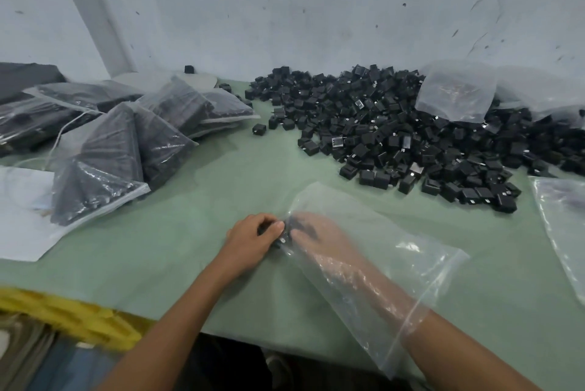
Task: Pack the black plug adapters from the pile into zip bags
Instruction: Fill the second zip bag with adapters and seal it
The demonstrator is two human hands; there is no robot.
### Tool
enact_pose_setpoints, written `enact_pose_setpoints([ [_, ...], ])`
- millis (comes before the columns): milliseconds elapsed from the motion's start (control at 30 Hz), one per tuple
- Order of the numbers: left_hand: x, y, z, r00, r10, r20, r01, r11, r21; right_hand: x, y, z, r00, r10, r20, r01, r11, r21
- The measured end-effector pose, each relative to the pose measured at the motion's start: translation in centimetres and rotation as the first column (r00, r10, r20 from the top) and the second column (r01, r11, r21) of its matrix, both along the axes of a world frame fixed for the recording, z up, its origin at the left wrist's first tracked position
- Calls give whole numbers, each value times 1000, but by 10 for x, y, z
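Green table (221,188): left hand (253,238) pinches adapters (281,240) through zip bag (395,232); right hand (316,232) inside, unclear

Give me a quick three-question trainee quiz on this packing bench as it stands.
1. True or false: the right hand is inside the clear zip bag.
2. Multiple choice: the filled bags lie A) left of the adapter pile, B) right of it, C) on top of it.
3. Short answer: which of the two hands is outside the bag?

Key: 1 true; 2 A; 3 the left hand.
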State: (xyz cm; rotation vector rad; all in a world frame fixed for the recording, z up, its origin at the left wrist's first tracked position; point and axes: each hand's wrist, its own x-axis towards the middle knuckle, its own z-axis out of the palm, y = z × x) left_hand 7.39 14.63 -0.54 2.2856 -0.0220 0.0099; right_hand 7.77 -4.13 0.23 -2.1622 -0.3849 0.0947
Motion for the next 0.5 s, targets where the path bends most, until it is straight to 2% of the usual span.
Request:
enact_pose_setpoints([
  [133,0,-1,0,1000,11,0,-11,1000,14,-4,-3,-5,998,-58,-15,58,998,31],
  [200,0,-1,0,1000,17,-7,-17,1000,10,-3,-4,-5,1000,-15,-13,15,1000,9],
  [300,-1,-1,-1,1000,14,-4,-14,1000,-13,-5,-3,-1,994,43,-101,-32,994,105],
  [500,-3,-3,0,1000,15,18,-14,997,-70,-11,-6,-2,989,-20,-143,50,977,205],
])
